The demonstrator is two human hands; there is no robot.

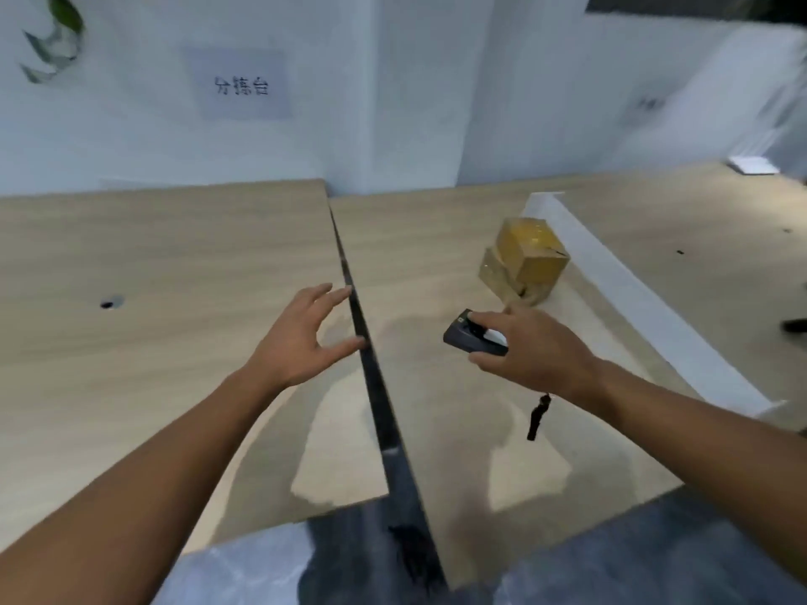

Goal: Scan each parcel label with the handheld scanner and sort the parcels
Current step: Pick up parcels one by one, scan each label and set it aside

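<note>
In the head view, we see our right hand (pixel 537 347) over the right-hand light wooden table (pixel 436 255). Its fingers and thumb curl round a small black handheld scanner (pixel 474 336), and a black wrist strap (pixel 538 416) dangles below the wrist. The scanner's long axis runs from our palm out to the left and slightly far, so its front end points towards the dark gap between the two tables (pixel 362 325).

The parcels sit just far of that hand: a small tan cardboard box (pixel 530 248) rests tilted on a second, lower tan cardboard box (pixel 498 272), both close beside a long white divider rail (pixel 633 290) on their right. From the scanner's nose they lie far and to the right, so we judge the next move needs the wrist turned rightwards before the beam can meet a box face. We cannot make out a label on either box through the blur.

Our left hand (pixel 301 338) hovers over the near edge of the left table, fingers spread and loosely curved, holding nothing. It is well apart from the parcels, and the right hand is clearly nearer them.
</note>
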